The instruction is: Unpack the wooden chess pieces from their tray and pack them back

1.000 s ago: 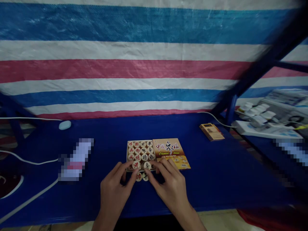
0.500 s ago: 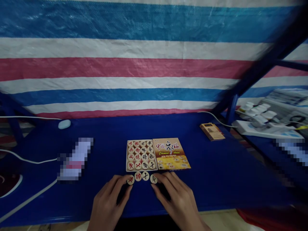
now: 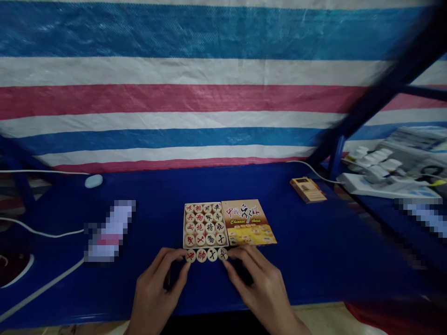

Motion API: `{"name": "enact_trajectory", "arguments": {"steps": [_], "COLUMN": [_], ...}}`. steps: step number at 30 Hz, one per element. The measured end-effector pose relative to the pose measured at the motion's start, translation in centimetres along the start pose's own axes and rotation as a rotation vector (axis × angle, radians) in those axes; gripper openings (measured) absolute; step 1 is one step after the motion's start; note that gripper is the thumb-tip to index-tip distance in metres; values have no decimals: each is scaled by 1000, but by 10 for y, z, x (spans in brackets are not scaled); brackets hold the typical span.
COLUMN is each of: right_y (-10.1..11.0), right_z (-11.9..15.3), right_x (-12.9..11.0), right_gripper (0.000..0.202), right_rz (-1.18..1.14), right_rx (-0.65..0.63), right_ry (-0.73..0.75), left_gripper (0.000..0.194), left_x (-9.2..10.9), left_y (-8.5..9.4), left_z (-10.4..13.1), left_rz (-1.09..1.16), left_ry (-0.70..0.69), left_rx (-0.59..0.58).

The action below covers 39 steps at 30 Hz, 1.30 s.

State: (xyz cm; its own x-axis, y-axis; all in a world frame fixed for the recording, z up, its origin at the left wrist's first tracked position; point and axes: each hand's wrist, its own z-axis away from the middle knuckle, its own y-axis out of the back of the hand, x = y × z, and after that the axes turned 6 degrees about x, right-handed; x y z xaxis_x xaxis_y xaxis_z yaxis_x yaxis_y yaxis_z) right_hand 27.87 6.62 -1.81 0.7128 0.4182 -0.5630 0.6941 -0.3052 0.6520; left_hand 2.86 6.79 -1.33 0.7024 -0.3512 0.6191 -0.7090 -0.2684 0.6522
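Four xiangqi pieces stand in a straight row just below an open box. At the left end, my left hand grips a red-lettered piece between thumb and fingertips. My right hand has thumb and fingers on the black-lettered piece at the right end. Between them sit a red-lettered piece and a black-lettered piece, close together. The shallow white box holds several rows of red and black round pieces. Its "Chinese chess" lid lies against the box's right side.
The blue table carries a small brown box at back right and a pale blue oval object at back left. A blurred-out phone-like item lies left. A power strip with plugs is at right. Striped tarp hangs behind.
The two end pieces have moved slightly away from me, in line with the middle two. The row is straighter and nearer the box. Both hands have shifted forward a little.
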Motion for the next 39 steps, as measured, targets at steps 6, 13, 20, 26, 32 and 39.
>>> {"name": "enact_trajectory", "arguments": {"steps": [6,13,20,26,32,39], "right_y": [-4,-12,-14,5,23,20], "right_z": [-30,-48,-46,-28,6,13], "right_x": [9,10,9,9,20,21], "right_gripper": [19,23,20,24,30,26], "right_rz": [140,245,193,27,31,87], "right_rx": [118,54,107,132,10,-28], "right_ry": [6,-57,-54,15,34,36], "left_gripper": [29,27,24,22,19,30], "left_x": [-1,-4,2,3,-16,-25], "left_y": [-12,-31,-25,-3,12,9], "left_z": [-36,-49,-47,-24,4,13], "left_rz": [-59,-39,12,6,-106,-80], "left_ry": [103,163,109,72,-25,14], "left_rx": [22,57,131,170,56,4]}}
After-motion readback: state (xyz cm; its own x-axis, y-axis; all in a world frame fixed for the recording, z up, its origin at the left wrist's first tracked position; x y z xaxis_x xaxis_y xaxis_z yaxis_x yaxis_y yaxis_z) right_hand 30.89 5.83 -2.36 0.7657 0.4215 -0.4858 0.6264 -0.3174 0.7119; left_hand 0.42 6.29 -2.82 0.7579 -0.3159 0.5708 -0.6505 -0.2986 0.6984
